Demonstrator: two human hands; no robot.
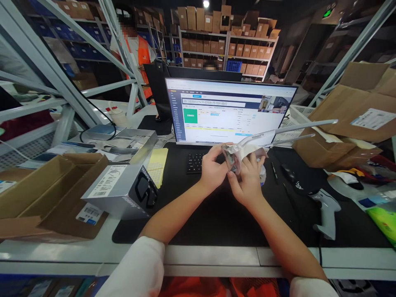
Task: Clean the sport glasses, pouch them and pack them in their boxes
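My left hand (213, 168) and my right hand (247, 181) come together above the black mat, in front of the monitor. Between them is what looks like a pair of glasses (260, 135), its two long pale arms pointing up to the right. Crinkled clear and white wrapping covers the near end, so its front cannot be made out well. Fingers of my left hand close on the wrapped left end; those of my right hand curl round the middle. To the left stands a silver box (123, 194) with a dark goggle-like outline printed on its end.
Behind my hands are a keyboard (194, 163) and a lit monitor (216, 111). An open carton (74, 194) and yellow paper (157, 165) lie left. Rightward are a pen (274, 171), mouse (288, 173), barcode scanner (328, 210) and cardboard boxes (349, 119). A person (136, 49) stands behind the frame.
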